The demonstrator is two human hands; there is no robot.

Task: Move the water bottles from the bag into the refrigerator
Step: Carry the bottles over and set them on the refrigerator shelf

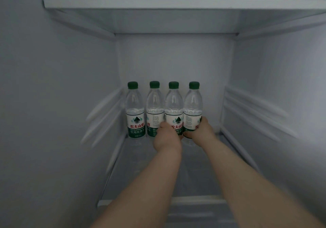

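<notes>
Water bottles stand four in a row at the back of the refrigerator's glass shelf (123,166). Left hand (166,138) has its grip wrapped around the third bottle (173,111); right hand (200,130) has its grip wrapped around the fourth bottle (193,109). First bottle (135,111) and second bottle (154,109) stand untouched to the left, all upright under an upper shelf (176,4).
</notes>
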